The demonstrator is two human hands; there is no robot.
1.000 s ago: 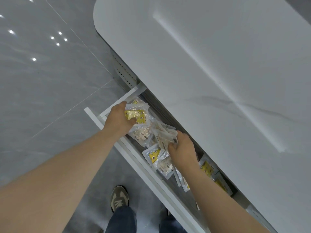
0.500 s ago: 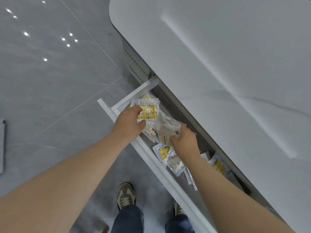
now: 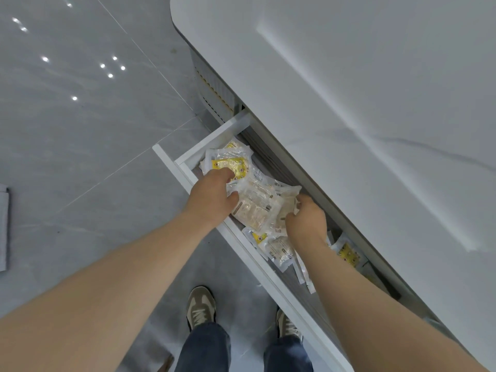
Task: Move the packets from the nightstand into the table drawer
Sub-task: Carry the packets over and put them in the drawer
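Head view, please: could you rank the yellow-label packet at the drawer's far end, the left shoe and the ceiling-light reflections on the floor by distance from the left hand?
1. Yellow-label packet: touching the left hand's fingertips, at the drawer's far end.
2. Left shoe: on the floor below the forearm.
3. Light reflections: far left on the floor.
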